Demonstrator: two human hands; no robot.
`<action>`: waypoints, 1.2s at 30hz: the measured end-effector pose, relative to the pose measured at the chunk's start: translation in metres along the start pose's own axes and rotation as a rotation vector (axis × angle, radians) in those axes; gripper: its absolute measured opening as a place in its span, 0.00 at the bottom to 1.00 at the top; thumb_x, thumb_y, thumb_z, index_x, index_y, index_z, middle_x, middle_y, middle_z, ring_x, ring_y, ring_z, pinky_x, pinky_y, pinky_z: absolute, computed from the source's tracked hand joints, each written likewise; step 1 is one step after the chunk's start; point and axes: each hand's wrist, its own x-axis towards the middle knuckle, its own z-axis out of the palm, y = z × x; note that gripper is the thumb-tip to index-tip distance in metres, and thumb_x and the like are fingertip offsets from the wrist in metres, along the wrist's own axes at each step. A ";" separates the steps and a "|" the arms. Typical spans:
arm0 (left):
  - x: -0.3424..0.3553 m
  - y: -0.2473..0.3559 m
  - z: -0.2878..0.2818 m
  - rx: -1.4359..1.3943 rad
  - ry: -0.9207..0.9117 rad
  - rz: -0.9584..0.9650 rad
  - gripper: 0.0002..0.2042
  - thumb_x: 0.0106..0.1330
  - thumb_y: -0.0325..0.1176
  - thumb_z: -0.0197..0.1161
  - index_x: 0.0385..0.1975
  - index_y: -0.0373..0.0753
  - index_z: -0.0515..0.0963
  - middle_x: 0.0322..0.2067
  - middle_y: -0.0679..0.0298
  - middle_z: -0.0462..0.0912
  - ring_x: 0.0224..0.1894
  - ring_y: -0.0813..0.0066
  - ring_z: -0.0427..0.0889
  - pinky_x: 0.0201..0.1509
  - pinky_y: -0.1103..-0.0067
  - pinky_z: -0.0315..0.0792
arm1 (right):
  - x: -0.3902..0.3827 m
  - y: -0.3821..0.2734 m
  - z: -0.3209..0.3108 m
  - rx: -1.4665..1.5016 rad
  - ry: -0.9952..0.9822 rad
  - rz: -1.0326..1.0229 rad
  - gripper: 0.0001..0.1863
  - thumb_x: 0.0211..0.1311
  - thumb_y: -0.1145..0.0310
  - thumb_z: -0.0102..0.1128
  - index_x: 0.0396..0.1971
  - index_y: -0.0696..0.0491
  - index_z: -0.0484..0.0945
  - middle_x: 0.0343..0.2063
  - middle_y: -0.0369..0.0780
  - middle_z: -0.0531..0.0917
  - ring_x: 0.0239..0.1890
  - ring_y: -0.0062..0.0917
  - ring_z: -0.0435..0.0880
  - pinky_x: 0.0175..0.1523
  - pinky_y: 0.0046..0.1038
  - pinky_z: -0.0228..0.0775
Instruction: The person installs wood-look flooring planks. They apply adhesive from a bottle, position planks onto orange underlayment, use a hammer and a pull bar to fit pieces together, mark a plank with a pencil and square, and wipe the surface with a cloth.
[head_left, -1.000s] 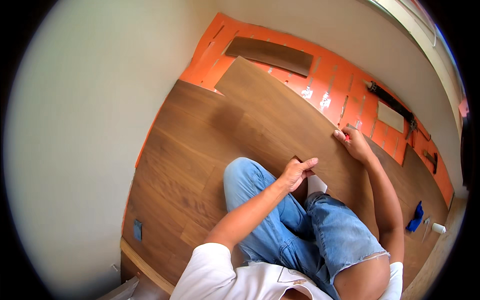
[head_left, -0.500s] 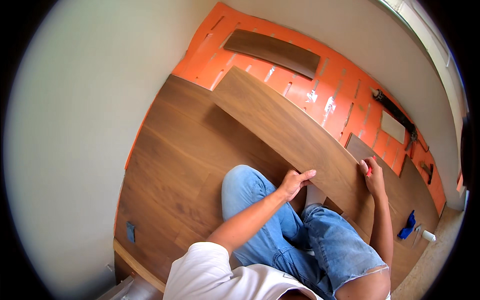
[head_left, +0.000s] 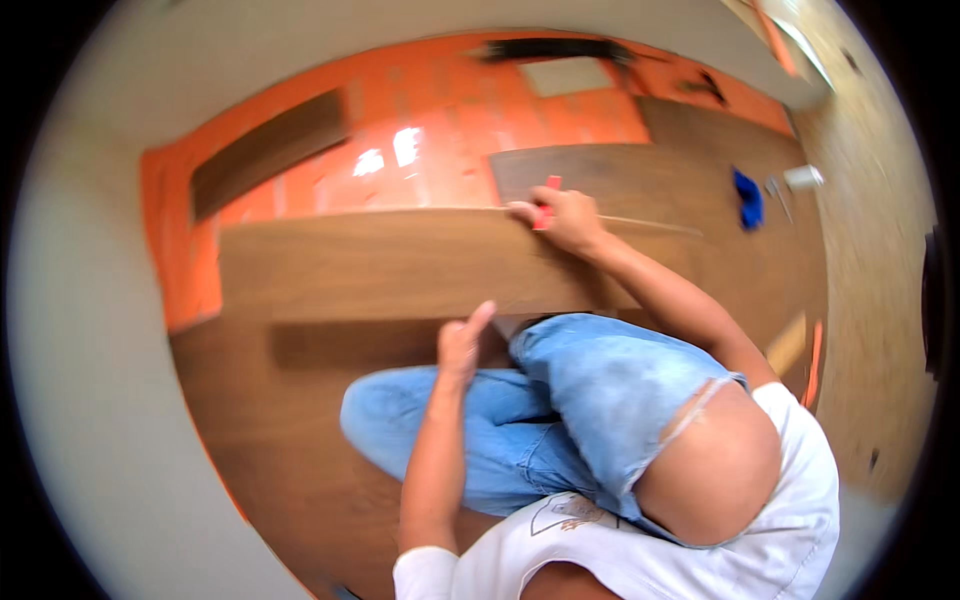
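A loose brown floorboard [head_left: 370,262] lies crosswise in front of my legs, its near edge raised and casting a shadow. My left hand [head_left: 460,348] is closed at that near edge, the thumb pointing up against the board and the fingers curled below. My right hand [head_left: 568,220] is at the board's far edge, closed round a short red pencil-like stick [head_left: 543,212]. Blur hides the stick's exact kind and its tip. Laid floorboards [head_left: 230,400] spread beneath the loose one and my jeans.
Orange underlayment [head_left: 450,110] shows at the back, bearing a short board [head_left: 265,150], a black caulking gun [head_left: 555,50], a pale square tile [head_left: 567,77] and a dark tool [head_left: 708,88]. At right lie a blue cloth-like thing [head_left: 747,198] and a white cylinder [head_left: 803,177]. Walls bound the floor.
My view has swung to the right, so the floorboard now lies nearly level across it. Both hands stay at the board, and the red stick is still in my right hand.
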 end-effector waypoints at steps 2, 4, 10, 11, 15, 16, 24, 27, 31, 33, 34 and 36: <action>0.004 -0.007 0.001 0.086 -0.030 0.009 0.18 0.66 0.45 0.73 0.32 0.32 0.84 0.35 0.69 0.83 0.36 0.82 0.77 0.41 0.83 0.71 | 0.002 0.026 0.001 0.025 0.082 -0.045 0.30 0.62 0.34 0.60 0.26 0.50 0.85 0.23 0.50 0.85 0.30 0.51 0.85 0.38 0.47 0.77; 0.003 -0.002 -0.007 -0.078 -0.082 -0.077 0.22 0.69 0.40 0.69 0.55 0.30 0.78 0.54 0.58 0.82 0.55 0.65 0.81 0.67 0.63 0.71 | 0.007 0.038 -0.012 0.006 -0.060 0.011 0.34 0.62 0.30 0.55 0.28 0.50 0.86 0.25 0.51 0.85 0.32 0.50 0.86 0.41 0.46 0.78; -0.010 0.055 -0.052 -0.670 0.149 0.293 0.22 0.74 0.40 0.62 0.62 0.34 0.73 0.61 0.56 0.78 0.60 0.61 0.77 0.68 0.65 0.71 | -0.011 0.087 -0.046 0.001 -0.189 0.122 0.36 0.62 0.27 0.52 0.31 0.48 0.86 0.30 0.50 0.86 0.38 0.48 0.86 0.45 0.45 0.78; -0.013 0.060 -0.065 -0.652 0.184 0.354 0.21 0.74 0.40 0.62 0.61 0.34 0.74 0.60 0.56 0.79 0.59 0.61 0.78 0.68 0.65 0.72 | -0.013 0.092 -0.048 -0.002 -0.203 0.132 0.36 0.62 0.27 0.52 0.31 0.48 0.86 0.30 0.49 0.86 0.38 0.48 0.86 0.45 0.45 0.78; 0.000 0.062 -0.077 -0.526 0.261 0.428 0.20 0.74 0.39 0.62 0.58 0.33 0.75 0.56 0.55 0.81 0.55 0.62 0.80 0.64 0.67 0.74 | -0.011 0.133 -0.045 -0.150 -0.166 0.098 0.34 0.65 0.29 0.50 0.31 0.47 0.85 0.31 0.49 0.86 0.38 0.49 0.86 0.45 0.46 0.78; 0.011 0.057 -0.093 -0.517 0.323 0.406 0.19 0.75 0.39 0.62 0.57 0.33 0.75 0.56 0.55 0.81 0.54 0.63 0.81 0.61 0.68 0.76 | -0.009 0.139 -0.050 -0.194 -0.153 0.098 0.33 0.67 0.30 0.49 0.31 0.47 0.85 0.31 0.50 0.86 0.38 0.49 0.86 0.45 0.46 0.78; 0.015 0.044 -0.045 -0.237 0.353 0.279 0.17 0.73 0.34 0.64 0.57 0.42 0.67 0.51 0.60 0.79 0.49 0.68 0.82 0.50 0.65 0.81 | -0.025 0.229 -0.044 -0.208 0.091 0.162 0.21 0.72 0.47 0.54 0.30 0.49 0.85 0.29 0.50 0.85 0.36 0.52 0.84 0.41 0.49 0.75; 0.015 0.038 -0.054 -0.198 0.253 0.221 0.19 0.70 0.31 0.66 0.58 0.39 0.70 0.49 0.61 0.81 0.47 0.73 0.83 0.49 0.72 0.81 | -0.023 0.249 -0.042 -0.180 0.092 0.148 0.23 0.73 0.49 0.52 0.27 0.52 0.80 0.25 0.52 0.83 0.32 0.54 0.81 0.38 0.52 0.71; 0.010 0.038 -0.052 -0.066 0.151 0.095 0.15 0.68 0.30 0.68 0.51 0.37 0.74 0.38 0.62 0.85 0.38 0.72 0.86 0.45 0.73 0.82 | -0.024 0.269 -0.036 -0.146 0.134 0.136 0.22 0.73 0.51 0.54 0.26 0.54 0.78 0.24 0.53 0.81 0.31 0.55 0.80 0.36 0.50 0.69; 0.012 0.040 -0.046 -0.007 0.069 0.020 0.15 0.68 0.30 0.69 0.51 0.36 0.75 0.40 0.61 0.85 0.38 0.73 0.86 0.45 0.74 0.82 | -0.027 0.280 -0.039 -0.103 0.140 0.165 0.21 0.73 0.53 0.56 0.26 0.55 0.77 0.23 0.53 0.80 0.29 0.55 0.79 0.34 0.48 0.68; 0.014 0.042 -0.042 0.022 0.022 -0.022 0.15 0.68 0.30 0.69 0.50 0.36 0.76 0.40 0.60 0.86 0.38 0.73 0.86 0.45 0.74 0.82 | -0.029 0.288 -0.042 -0.080 0.138 0.186 0.21 0.73 0.54 0.57 0.26 0.56 0.76 0.23 0.53 0.79 0.29 0.55 0.78 0.33 0.47 0.68; 0.019 0.045 -0.034 0.137 -0.041 -0.060 0.12 0.69 0.32 0.68 0.47 0.34 0.78 0.39 0.60 0.86 0.38 0.74 0.85 0.44 0.76 0.81 | -0.028 0.299 -0.050 -0.060 0.154 0.223 0.20 0.72 0.55 0.58 0.27 0.56 0.75 0.22 0.53 0.79 0.28 0.54 0.78 0.32 0.46 0.67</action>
